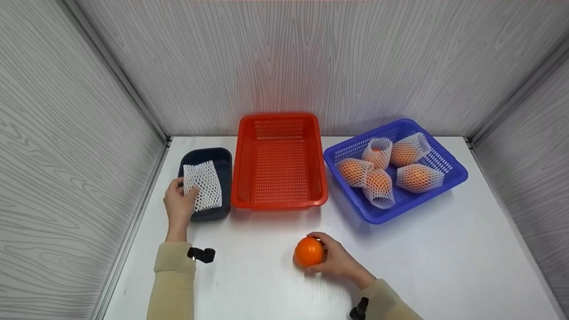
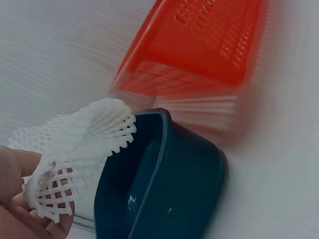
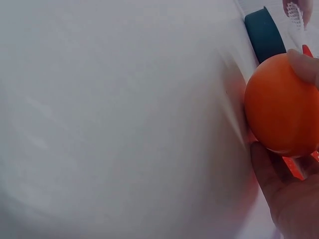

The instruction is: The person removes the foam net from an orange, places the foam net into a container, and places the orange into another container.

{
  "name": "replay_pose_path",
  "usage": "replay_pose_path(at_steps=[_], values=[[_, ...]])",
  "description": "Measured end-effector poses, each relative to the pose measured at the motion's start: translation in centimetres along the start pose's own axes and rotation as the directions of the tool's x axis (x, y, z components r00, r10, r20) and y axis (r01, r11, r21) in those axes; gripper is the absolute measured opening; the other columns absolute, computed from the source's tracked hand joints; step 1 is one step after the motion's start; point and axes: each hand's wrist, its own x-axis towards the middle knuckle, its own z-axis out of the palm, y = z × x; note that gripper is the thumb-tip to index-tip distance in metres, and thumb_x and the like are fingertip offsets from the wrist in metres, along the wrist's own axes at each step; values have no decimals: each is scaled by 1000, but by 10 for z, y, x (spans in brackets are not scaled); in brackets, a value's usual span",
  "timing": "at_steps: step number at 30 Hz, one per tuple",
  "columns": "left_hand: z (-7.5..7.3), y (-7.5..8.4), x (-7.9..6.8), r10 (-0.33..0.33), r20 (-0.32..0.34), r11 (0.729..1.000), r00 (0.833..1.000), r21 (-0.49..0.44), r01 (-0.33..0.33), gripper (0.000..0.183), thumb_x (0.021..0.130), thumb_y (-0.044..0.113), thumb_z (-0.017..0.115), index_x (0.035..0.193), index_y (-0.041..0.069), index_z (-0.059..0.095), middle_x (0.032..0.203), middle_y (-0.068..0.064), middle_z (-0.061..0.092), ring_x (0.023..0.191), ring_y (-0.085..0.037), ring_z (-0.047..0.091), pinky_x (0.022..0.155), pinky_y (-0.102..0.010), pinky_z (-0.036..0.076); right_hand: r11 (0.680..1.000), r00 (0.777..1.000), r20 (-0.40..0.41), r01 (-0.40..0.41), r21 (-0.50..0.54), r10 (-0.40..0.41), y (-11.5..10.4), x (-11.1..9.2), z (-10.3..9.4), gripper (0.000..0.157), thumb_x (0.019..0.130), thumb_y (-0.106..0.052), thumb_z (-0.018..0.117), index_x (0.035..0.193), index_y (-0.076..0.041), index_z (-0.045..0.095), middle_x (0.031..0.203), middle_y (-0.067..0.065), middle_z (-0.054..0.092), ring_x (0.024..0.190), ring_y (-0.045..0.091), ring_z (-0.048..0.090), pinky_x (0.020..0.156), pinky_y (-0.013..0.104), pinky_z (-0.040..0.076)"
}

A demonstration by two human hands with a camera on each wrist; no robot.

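My left hand (image 1: pixel 178 205) pinches a white foam fruit net (image 1: pixel 203 186) by its left side, over the dark blue-green bin (image 1: pixel 226 178). In the left wrist view the foam net (image 2: pixel 84 134) arches above the bin's rim (image 2: pixel 164 144), with fingers showing through its mesh. My right hand (image 1: pixel 335 260) grips a bare orange fruit (image 1: pixel 308 252) low over the front of the white table, thumb on the near side and fingers at the far side. The right wrist view shows the orange fruit (image 3: pixel 281 104) held between the thumb and fingers.
A red basket (image 1: pixel 323 178) with nothing in it stands in the middle. On its right, a tilted blue basket (image 1: pixel 458 171) holds several orange fruits (image 1: pixel 420 178) in foam nets. Grey wood-grain panels (image 1: pixel 284 66) wall the table (image 1: pixel 253 266) at the back and sides.
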Motion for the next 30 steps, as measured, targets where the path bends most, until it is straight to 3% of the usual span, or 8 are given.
replay_pose_path(at_steps=[6,12,18,20,23,26,30], values=[[9,-5,19,38,37,993,999,114,-42,39,87,13,59,123,2,50,106,-18,61,85,-26,59,72,-39,47,1000,1000,13,2,9,-2,-15,-3,-3,76,62,-7,82,127,-3,43,123,13,48,103,28,51,87,47,37],[15,-9,27,29,140,969,990,237,-62,46,87,14,59,130,5,44,113,-18,57,96,-31,55,80,-46,44,1000,1000,-2,-3,-11,3,12,2,2,78,62,-15,84,128,-12,43,123,6,49,103,24,51,87,46,38],[18,-27,24,55,120,944,991,319,-91,63,82,10,65,137,6,34,123,-23,43,110,-38,45,89,-50,37,1000,1000,1,26,0,-26,22,4,3,79,61,-19,85,128,-15,44,123,2,49,101,20,52,86,41,40],[20,-31,21,57,105,935,993,344,-90,66,81,9,67,138,6,33,126,-24,37,114,-40,40,91,-51,35,1000,1000,6,21,17,-21,11,2,1,78,62,-16,84,128,-11,44,123,4,49,101,22,52,87,43,39],[23,-36,18,82,83,913,993,394,-108,64,79,7,67,136,6,37,127,-24,34,116,-40,37,92,-51,33,1000,1000,15,4,24,-4,-5,0,-2,77,63,-12,83,128,-6,43,123,8,49,102,24,52,88,45,38],[26,-38,15,145,64,876,987,456,-158,50,80,6,66,127,3,49,122,-23,39,112,-39,38,90,-51,34,999,1000,21,-15,34,14,-16,-2,-4,76,64,-8,82,128,-2,42,123,12,49,103,27,51,89,47,37],[29,-39,13,191,110,816,975,535,-220,31,87,15,59,114,-1,59,112,-24,52,103,-41,47,85,-53,37,999,1000,22,-21,29,20,-18,-2,-4,75,64,-8,81,128,-3,42,122,13,49,103,28,51,88,46,37]])
